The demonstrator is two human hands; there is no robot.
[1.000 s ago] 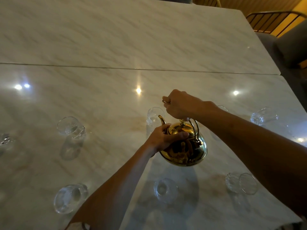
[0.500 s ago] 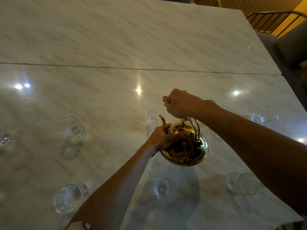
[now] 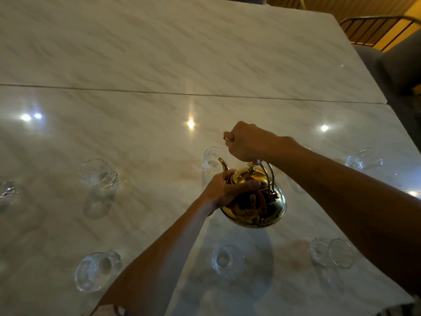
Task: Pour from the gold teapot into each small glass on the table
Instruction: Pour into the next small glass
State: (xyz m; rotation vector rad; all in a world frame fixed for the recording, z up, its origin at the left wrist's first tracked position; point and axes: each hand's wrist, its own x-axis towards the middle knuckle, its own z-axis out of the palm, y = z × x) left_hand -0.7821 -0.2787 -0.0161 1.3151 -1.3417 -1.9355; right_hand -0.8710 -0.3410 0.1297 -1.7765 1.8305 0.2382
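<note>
The gold teapot hangs tilted above the marble table, its spout over a small glass. My right hand grips the teapot's top handle. My left hand rests on the lid and the teapot's side. Several more small glasses stand around: one at the left, one at the near left, one below the teapot, one at the near right, one at the far right. Whether liquid flows cannot be seen.
Another glass sits at the left edge. A seam crosses the table from left to right. A grey chair and a dark metal railing lie beyond the table's far right corner.
The teapot and both hands have stayed almost in place; the teapot body has shifted very slightly to the right.
</note>
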